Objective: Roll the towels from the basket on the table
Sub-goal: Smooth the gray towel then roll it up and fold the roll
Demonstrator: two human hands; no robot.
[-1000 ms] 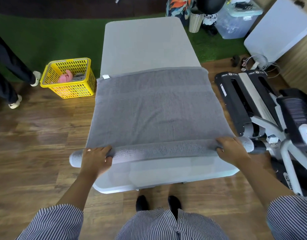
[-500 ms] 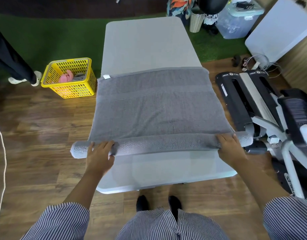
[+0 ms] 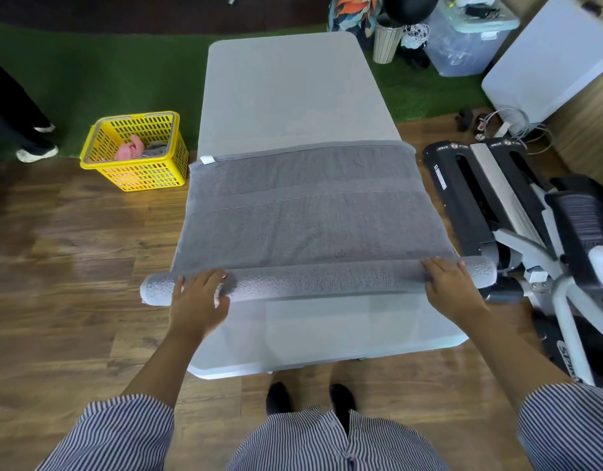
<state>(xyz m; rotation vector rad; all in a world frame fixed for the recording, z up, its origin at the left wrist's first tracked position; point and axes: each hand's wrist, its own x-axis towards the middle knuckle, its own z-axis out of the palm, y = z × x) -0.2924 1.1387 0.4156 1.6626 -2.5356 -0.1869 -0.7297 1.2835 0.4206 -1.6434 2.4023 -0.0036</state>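
Observation:
A large grey towel [image 3: 306, 212] lies spread across the light grey table [image 3: 293, 90], its near edge rolled into a long tube [image 3: 327, 277] that overhangs both table sides. My left hand [image 3: 198, 300] rests flat on the roll near its left end, fingers straight. Near the roll's right end my right hand [image 3: 449, 283] presses on it with fingers extended over the top. A yellow basket [image 3: 136, 151] stands on the floor to the table's left, holding a pink towel [image 3: 130, 151] and a grey one.
A black and white exercise machine [image 3: 517, 226] stands close along the table's right side. A person's legs [image 3: 18, 124] are at the far left on the green turf. Storage bins and a bin stand beyond the table's far end.
Both hands have pushed the roll away from me along the table, so the roll is thicker and less flat towel remains. The person at the left has stepped.

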